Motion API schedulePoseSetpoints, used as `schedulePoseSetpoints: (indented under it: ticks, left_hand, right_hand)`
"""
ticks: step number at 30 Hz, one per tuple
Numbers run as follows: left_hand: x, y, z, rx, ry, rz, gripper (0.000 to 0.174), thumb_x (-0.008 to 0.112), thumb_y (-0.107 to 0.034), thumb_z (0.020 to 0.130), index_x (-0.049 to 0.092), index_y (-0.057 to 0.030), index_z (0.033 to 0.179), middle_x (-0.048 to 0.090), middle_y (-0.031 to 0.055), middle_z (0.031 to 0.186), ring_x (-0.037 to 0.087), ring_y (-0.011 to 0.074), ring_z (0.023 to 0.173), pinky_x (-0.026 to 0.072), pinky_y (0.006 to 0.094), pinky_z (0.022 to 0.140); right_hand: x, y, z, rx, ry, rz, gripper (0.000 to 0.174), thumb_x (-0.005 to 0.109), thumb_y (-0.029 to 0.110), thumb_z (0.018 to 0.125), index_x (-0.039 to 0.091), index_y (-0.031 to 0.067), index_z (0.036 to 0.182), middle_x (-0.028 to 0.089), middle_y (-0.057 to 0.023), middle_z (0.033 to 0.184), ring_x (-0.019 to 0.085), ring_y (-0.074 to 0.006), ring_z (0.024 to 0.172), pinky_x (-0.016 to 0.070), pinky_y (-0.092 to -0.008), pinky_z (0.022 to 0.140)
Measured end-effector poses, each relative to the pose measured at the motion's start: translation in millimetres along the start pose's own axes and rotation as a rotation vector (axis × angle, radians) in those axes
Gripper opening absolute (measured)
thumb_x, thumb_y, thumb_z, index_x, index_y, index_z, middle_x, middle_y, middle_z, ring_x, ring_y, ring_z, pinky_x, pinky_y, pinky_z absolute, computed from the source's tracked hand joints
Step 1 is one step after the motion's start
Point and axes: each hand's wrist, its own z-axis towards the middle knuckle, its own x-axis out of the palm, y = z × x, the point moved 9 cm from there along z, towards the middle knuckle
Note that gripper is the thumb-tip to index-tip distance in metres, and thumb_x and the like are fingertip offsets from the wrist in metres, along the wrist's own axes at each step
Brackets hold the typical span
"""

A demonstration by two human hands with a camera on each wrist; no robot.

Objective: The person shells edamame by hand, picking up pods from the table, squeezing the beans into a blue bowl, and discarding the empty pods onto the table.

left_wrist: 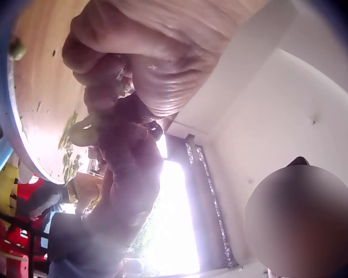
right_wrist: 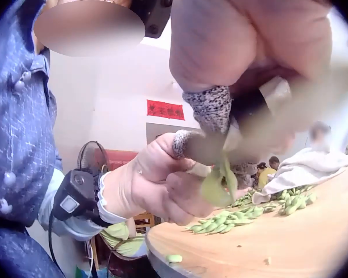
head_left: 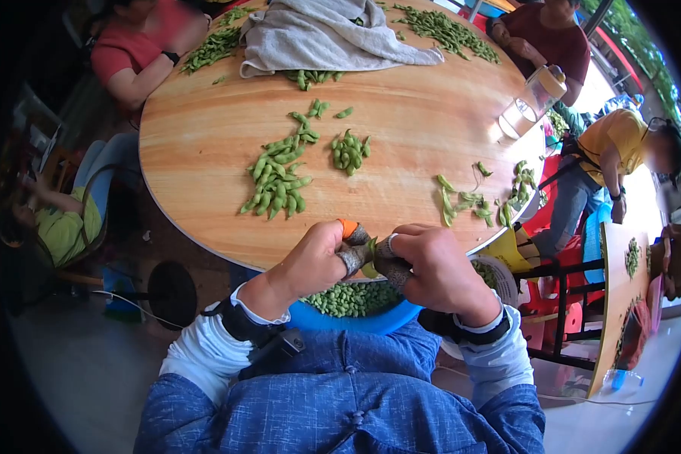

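At 6 o'clock below the hands, blue basin (head_left: pixel 390 324) of shelled green beans (head_left: pixel 348 300); left hand (head_left: pixel 310 256) and right hand (head_left: pixel 445 263), fingers curled, both pinch one edamame pod (right_wrist: pixel 216 188) between them. Beyond, on the round wooden table (head_left: pixel 204 144): pod pile (head_left: pixel 275 181) at 11 o'clock, scattered pods (head_left: pixel 469 199) at 2, grey towel (head_left: pixel 325 41) farthest, at 12.

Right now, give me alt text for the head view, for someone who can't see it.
A left hand and right hand pinch a green pod near a blue basin of beans, at the edge of a round table. Loose pods, a grey cloth and a bottle are on the table, with people around it.
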Motion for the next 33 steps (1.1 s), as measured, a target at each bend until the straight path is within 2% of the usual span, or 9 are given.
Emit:
schedulePoseSetpoints:
  ticks: [7, 13, 19, 23, 24, 27, 28, 29, 33]
  left_hand:
    - [11.4, 9.3, 0.8, -0.144, 0.102, -0.366, 0.011, 0.048, -0.017, 0.085, 0.051, -0.0067, 0.082, 0.042, -0.0023, 0.052, 0.034, 0.0039, 0.040, 0.0229, 0.0191, 0.035]
    - [22.8, 22.7, 2.1, -0.224, 0.112, -0.663, 0.007, 0.046, -0.015, 0.083, 0.050, -0.0086, 0.082, 0.043, 0.0012, 0.052, 0.037, 0.0075, 0.040, 0.0234, 0.0198, 0.035]
    - [33.0, 29.2, 10.1, -0.179, 0.168, -0.598, 0.010, 0.044, -0.004, 0.078, 0.052, -0.0074, 0.082, 0.049, 0.0018, 0.059, 0.041, 0.0083, 0.044, 0.0277, 0.0198, 0.036]
    - [41.4, -1.3, -8.9, 0.268, 0.125, 0.135, 0.018, 0.048, -0.001, 0.074, 0.057, -0.0019, 0.090, 0.052, 0.0000, 0.060, 0.047, 0.0060, 0.054, 0.0372, 0.0212, 0.046]
    - [49.0, 6.3, -14.4, 0.262, 0.200, 0.268, 0.018, 0.050, -0.002, 0.073, 0.058, -0.0021, 0.089, 0.053, 0.0018, 0.061, 0.049, 0.0079, 0.054, 0.0381, 0.0226, 0.046]
    - [66.4, 32.4, -27.7, 0.309, 0.372, 0.722, 0.018, 0.055, -0.008, 0.070, 0.060, -0.0034, 0.086, 0.056, 0.0099, 0.065, 0.054, 0.0165, 0.056, 0.0417, 0.0277, 0.048]
    - [71.3, 38.9, -29.8, 0.370, 0.393, 0.912, 0.018, 0.057, -0.011, 0.069, 0.061, -0.0043, 0.084, 0.058, 0.0145, 0.069, 0.056, 0.0213, 0.057, 0.0435, 0.0298, 0.050]
    - [68.6, 60.9, -25.9, 0.257, 0.418, 0.992, 0.021, 0.056, -0.016, 0.070, 0.061, -0.0064, 0.088, 0.058, 0.0185, 0.074, 0.057, 0.0287, 0.065, 0.0448, 0.0343, 0.056]
    - [35.8, 133.2, 10.7, 0.274, 0.192, 0.952, 0.021, 0.052, -0.014, 0.074, 0.059, -0.0075, 0.093, 0.058, 0.0156, 0.083, 0.055, 0.0315, 0.080, 0.0423, 0.0395, 0.071]
  right_hand:
    - [-3.7, 12.4, -0.5, -0.080, -0.048, -0.195, 0.016, 0.055, 0.003, 0.050, 0.050, 0.0021, 0.065, 0.049, -0.0105, 0.066, 0.050, -0.0308, 0.069, 0.0414, -0.0386, 0.056]
    - [-6.2, 17.0, -7.5, -0.135, -0.047, -0.210, 0.014, 0.054, 0.004, 0.051, 0.049, 0.0031, 0.064, 0.048, -0.0095, 0.067, 0.050, -0.0290, 0.068, 0.0417, -0.0379, 0.055]
    - [-6.6, 3.9, -26.7, -0.047, -0.168, -0.157, 0.017, 0.057, 0.003, 0.053, 0.052, 0.0035, 0.069, 0.050, -0.0090, 0.068, 0.051, -0.0278, 0.067, 0.0431, -0.0366, 0.055]
    - [-34.5, -20.7, -57.5, 0.152, -0.401, -0.029, 0.018, 0.060, -0.007, 0.058, 0.058, -0.0010, 0.075, 0.056, -0.0120, 0.073, 0.056, -0.0287, 0.067, 0.0446, -0.0324, 0.057]
    - [-46.6, -30.8, -70.2, 0.210, -0.447, -0.093, 0.014, 0.059, -0.007, 0.066, 0.059, -0.0015, 0.079, 0.057, -0.0138, 0.072, 0.057, -0.0258, 0.067, 0.0448, -0.0303, 0.059]
    - [-76.4, -80.6, -124.0, 0.447, -0.602, -0.328, 0.024, 0.056, -0.005, 0.071, 0.057, -0.0039, 0.094, 0.059, -0.0147, 0.077, 0.058, -0.0223, 0.069, 0.0446, -0.0282, 0.065]
    - [-80.5, -107.7, -148.9, 0.663, -0.628, -0.315, 0.018, 0.058, 0.003, 0.071, 0.057, -0.0025, 0.088, 0.057, -0.0195, 0.078, 0.056, -0.0335, 0.073, 0.0451, -0.0359, 0.066]
    - [-85.3, -115.3, -165.8, 0.676, -0.694, -0.349, 0.018, 0.057, 0.003, 0.072, 0.056, -0.0025, 0.090, 0.058, -0.0183, 0.079, 0.057, -0.0315, 0.072, 0.0454, -0.0344, 0.066]
    - [-84.7, -119.4, -190.7, 0.598, -0.934, -0.142, 0.020, 0.054, -0.001, 0.075, 0.055, -0.0016, 0.095, 0.059, -0.0136, 0.081, 0.058, -0.0244, 0.072, 0.0456, -0.0305, 0.066]
